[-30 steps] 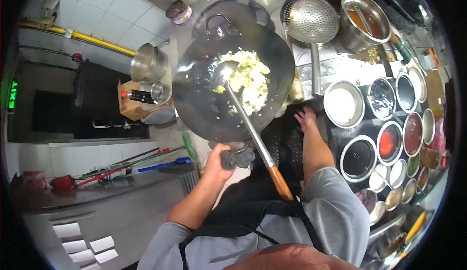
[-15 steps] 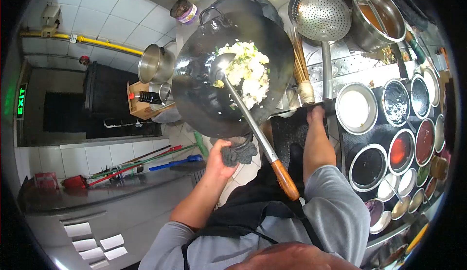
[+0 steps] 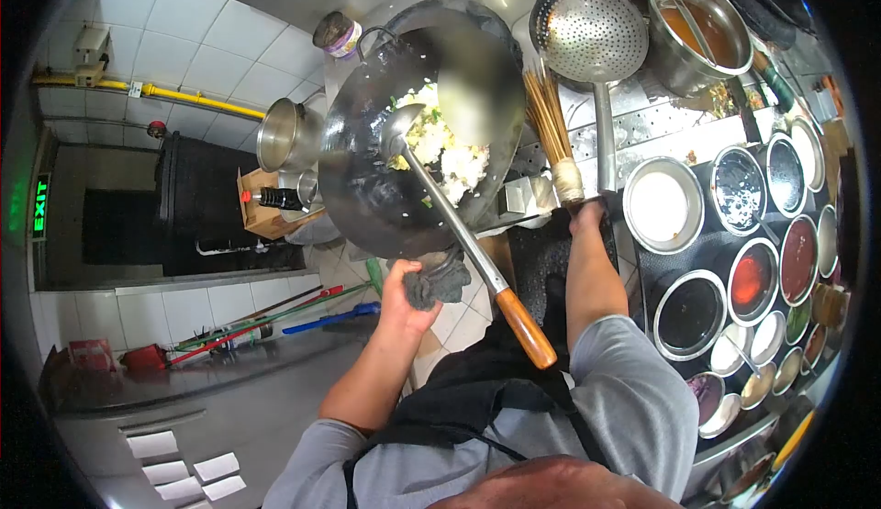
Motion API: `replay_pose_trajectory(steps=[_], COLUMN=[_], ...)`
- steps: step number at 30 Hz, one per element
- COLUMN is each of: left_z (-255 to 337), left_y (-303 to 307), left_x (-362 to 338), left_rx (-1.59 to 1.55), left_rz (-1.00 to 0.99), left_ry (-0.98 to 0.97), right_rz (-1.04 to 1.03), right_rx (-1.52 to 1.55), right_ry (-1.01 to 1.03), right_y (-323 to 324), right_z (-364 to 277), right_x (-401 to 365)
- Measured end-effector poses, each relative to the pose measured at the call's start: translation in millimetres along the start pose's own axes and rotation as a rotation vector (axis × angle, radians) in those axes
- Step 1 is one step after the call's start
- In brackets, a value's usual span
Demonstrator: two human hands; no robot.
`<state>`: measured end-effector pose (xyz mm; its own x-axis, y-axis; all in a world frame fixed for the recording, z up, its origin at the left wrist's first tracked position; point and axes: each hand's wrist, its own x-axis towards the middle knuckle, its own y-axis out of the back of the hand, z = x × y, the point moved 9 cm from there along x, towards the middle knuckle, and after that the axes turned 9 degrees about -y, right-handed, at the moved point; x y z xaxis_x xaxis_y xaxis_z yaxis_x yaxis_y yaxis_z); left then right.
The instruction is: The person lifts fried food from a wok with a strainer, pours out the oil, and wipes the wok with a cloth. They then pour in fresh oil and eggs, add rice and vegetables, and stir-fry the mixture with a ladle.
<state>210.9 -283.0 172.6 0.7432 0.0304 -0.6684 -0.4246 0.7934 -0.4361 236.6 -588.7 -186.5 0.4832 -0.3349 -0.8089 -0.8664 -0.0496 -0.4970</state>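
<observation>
My left hand (image 3: 404,300) is closed around a dark grey folded cloth (image 3: 439,281) at the near rim of a black wok (image 3: 353,174). The wok handle under the cloth is mostly hidden. Inside the wok lies a pale yellow and white chopped food with green bits (image 3: 459,169), perhaps egg. A steel ladle (image 3: 450,211) with a wooden handle rests with its bowl in the wok, and neither hand holds it. My right hand (image 3: 585,219) reaches to the stove's front edge, below a bamboo wok brush (image 3: 548,119); its fingers are hidden.
A perforated strainer (image 3: 587,32) lies behind the brush, beside a pot of brown liquid (image 3: 702,36). Several bowls of seasonings, among them a white one (image 3: 663,206) and a dark one (image 3: 688,316), fill the right side. A steel pot (image 3: 289,134) stands left of the wok.
The wok has shifted left and slightly toward me, with the food and ladle. A square metal container now shows to its right. The view has also shifted slightly; my right hand stays at the stove edge.
</observation>
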Motion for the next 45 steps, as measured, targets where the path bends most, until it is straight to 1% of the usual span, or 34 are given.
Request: replay_pose_trajectory(steps=[1, 3, 7, 9, 10, 11, 12, 13, 14, 15, 17, 19, 21, 23, 25, 26, 27, 28, 29, 30, 31, 32, 33, 34, 35, 37, 38, 39, 40, 41, 42, 43, 44, 45], left_z=[0, 1, 14, 24, 32, 41, 51, 59, 67, 75, 92, 98, 99, 92, 81, 73, 65, 64, 64, 52, 50, 54, 58, 66, 71, 76, 78, 80, 94, 94, 91, 84, 78, 75], left_y=[-1, -5, -11, -23, -29, -37, -49, -58, -68, -77, -84, -92, -97, -101, -109, -107, -106, -103, -98, -93, -91, -99, -105, -110, -113, -116, -117, -118, -122, -120, -117, -114, -107, -107], left_x=[0, 0, 8, 12, 13, 16, 22, 30, 46, 63, 94, 136, 187, 213, 224, 233, 241, 245, 251, 262, 259, 245, 230, 223, 213, 203, 199, 195, 177, 182, 185, 186, 194, 198], left_rx=[-0.003, 0.006, 0.04, 0.092, 0.149, 0.131, 0.188, 0.237, 0.225, 0.203, 0.198, 0.088, 0.006, -0.057, -0.081, -0.1, -0.11, -0.123, -0.143, -0.141, -0.161, -0.218, -0.274, -0.293, -0.33, -0.358, -0.372, -0.391, -0.417, -0.434, -0.447, -0.449, -0.417, -0.407], left_rz=[-0.03, -0.028, -0.006, 0.014, 0.045, 0.046, 0.024, 0.004, -0.08, -0.161, -0.114, -0.202, -0.245, -0.296, -0.338, -0.32, -0.331, -0.301, -0.263, -0.301, -0.295, -0.339, -0.38, -0.373, -0.352, -0.349, -0.38, -0.407, -0.397, -0.389, -0.437, -0.483, -0.39, -0.383], left_ry=[0.004, -0.008, -0.031, -0.044, -0.052, -0.059, -0.066, -0.067, -0.067, -0.07, -0.04, -0.001, 0.016, 0.03, 0.056, 0.081, 0.092, 0.06, 0.031, 0.087, 0.107, 0.147, 0.181, 0.184, 0.189, 0.196, 0.206, 0.212, 0.2, 0.185, 0.169, 0.16, 0.14, 0.132], right_rz=[-0.001, -0.079, -0.083, 0.05, 0.086, -0.103, -0.291, -0.436, -0.346, -0.449, -0.54, -0.28, -0.362, -0.574, -0.402, -0.381, -0.336, -0.297, -0.296, -0.293, -0.409, -0.375, -0.282, -0.29, -0.286, -0.136, -0.166, -0.26, -0.285, -0.321, -0.341, -0.3, -0.256, -0.269], right_rx=[-0.001, -0.086, -0.188, -0.226, -0.337, -0.724, -1.111, -1.474, -1.527, -1.628, -1.833, -1.854, -1.838, -2.06, -2.372, -2.387, -2.33, -2.27, -2.249, -2.239, -2.218, -2.226, -2.308, -2.325, -2.339, -2.527, -2.537, -2.469, -2.402, -2.338, -2.353, -2.328, -2.291, -2.282], right_ry=[-0.002, 0.053, 0.03, -0.138, -0.14, -0.342, -0.539, -0.66, -0.623, -0.731, -0.233, 0.461, 0.622, 0.891, 0.673, 0.68, 0.687, 0.696, 0.722, 0.73, 0.777, 0.742, 0.62, 0.633, 0.613, 0.451, 0.526, 0.616, 0.697, 0.775, 0.759, 0.754, 0.756, 0.75], right_y=[5, 11, 0, 14, 1, 15, 38, 0, -29, -45, -110, -197, -282, -327, -343, -349, -356, -367, -372, -367, -364, -354, -346, -337, -335, -326, -334, -336, -338, -348, -353, -360, -367, -377], right_z=[6, 11, 0, 4, -10, 17, 41, 27, 5, 1, -44, -99, -91, -41, 9, 9, 7, 5, -4, -19, -34, -53, -69, -81, -81, -70, -58, -53, -48, -42, -34, -30, -30, -35], right_x=[7, 30, 2, 3, -38, -25, -12, -107, -183, -228, -269, -305, -364, -349, -298, -296, -293, -290, -306, -333, -359, -375, -394, -401, -411, -386, -372, -347, -333, -327, -322, -317, -312, -301])
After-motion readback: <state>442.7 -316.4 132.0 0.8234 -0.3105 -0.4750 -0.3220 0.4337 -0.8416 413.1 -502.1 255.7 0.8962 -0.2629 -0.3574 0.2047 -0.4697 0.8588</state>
